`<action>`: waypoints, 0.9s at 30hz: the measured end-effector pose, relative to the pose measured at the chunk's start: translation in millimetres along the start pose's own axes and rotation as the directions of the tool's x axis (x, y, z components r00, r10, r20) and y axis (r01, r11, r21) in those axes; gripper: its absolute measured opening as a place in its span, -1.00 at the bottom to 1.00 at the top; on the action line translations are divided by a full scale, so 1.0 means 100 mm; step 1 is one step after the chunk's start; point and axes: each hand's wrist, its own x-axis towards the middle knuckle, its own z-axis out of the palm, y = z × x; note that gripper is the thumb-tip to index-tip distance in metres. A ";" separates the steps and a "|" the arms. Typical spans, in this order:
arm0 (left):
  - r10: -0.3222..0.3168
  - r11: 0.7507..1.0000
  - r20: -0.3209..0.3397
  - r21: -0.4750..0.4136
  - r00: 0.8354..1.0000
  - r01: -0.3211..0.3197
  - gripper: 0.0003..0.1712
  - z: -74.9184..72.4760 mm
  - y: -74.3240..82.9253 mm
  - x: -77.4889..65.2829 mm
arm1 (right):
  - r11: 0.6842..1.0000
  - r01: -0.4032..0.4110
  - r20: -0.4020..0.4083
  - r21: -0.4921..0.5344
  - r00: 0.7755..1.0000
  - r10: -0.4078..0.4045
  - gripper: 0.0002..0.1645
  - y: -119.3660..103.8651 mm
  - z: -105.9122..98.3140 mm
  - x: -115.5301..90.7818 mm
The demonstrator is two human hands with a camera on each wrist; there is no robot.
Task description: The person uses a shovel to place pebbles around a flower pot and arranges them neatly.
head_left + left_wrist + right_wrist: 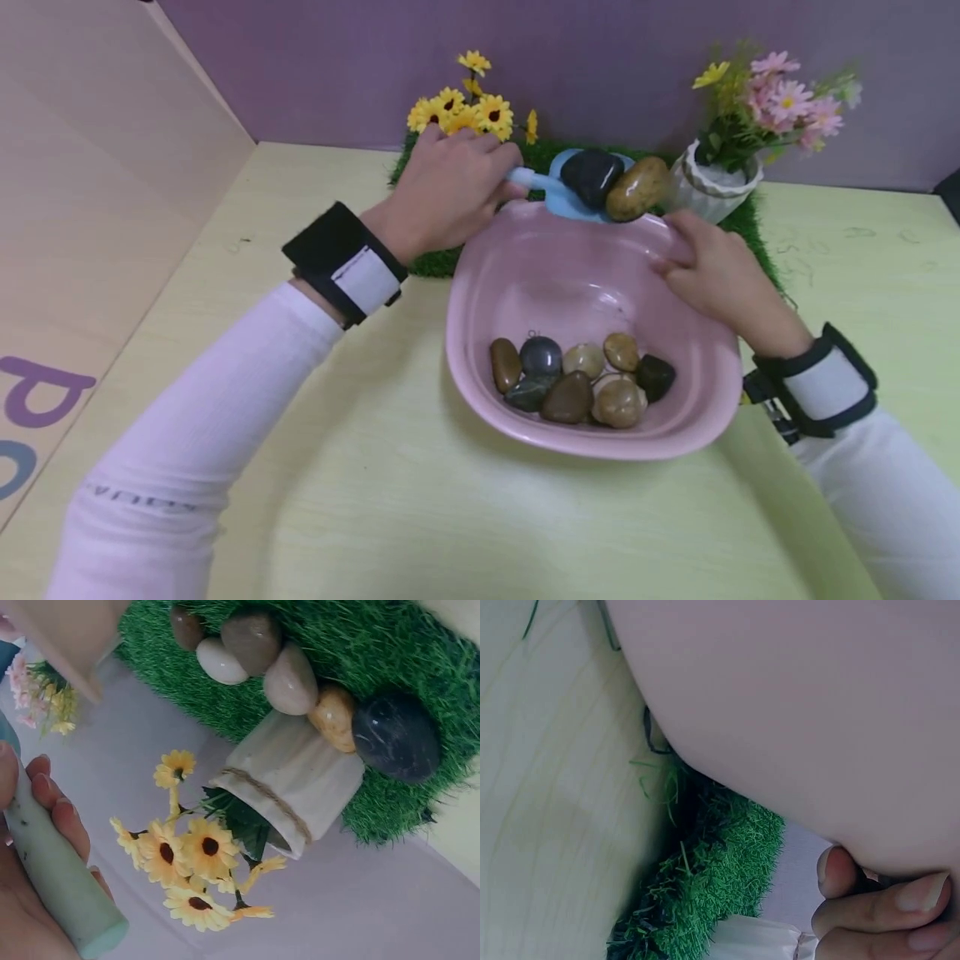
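My left hand [453, 187] grips the pale handle [64, 877] of a light-blue shovel [564, 198]. A black stone [592, 177] and a yellow-brown stone [637, 189] sit on its blade, above the far rim of a pink basin [480, 275]. With my right hand [723, 275] I hold the basin's far right rim, and curled fingertips [922, 892] show against its outside in the right wrist view. The basin tilts toward me. Several smooth stones, among them a brown one [567, 398], lie gathered at its near side.
Behind the basin lies an artificial grass mat [337, 645] with several stones. On it stand a pot [300, 772] of yellow flowers [491, 112] and a white pot [708, 187] of pink flowers [791, 100]. A purple wall [600, 67] rises behind.
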 end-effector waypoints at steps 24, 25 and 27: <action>-0.249 0.968 0.052 0.044 0.967 0.247 -0.61 0.13 -0.19 0.00 | 1.000 -0.023 0.038 0.006 0.999 0.023 -0.36 -0.01 -0.01 0.01; -0.252 0.967 0.060 0.047 0.966 0.250 -0.60 0.13 -0.20 0.00 | 1.000 -0.025 0.040 0.007 0.999 0.025 -0.36 -0.01 -0.01 0.01; -0.260 0.965 0.078 0.049 0.962 0.257 -0.59 0.15 -0.21 -0.01 | 1.000 -0.027 0.040 0.009 0.999 0.027 -0.37 -0.01 -0.01 0.01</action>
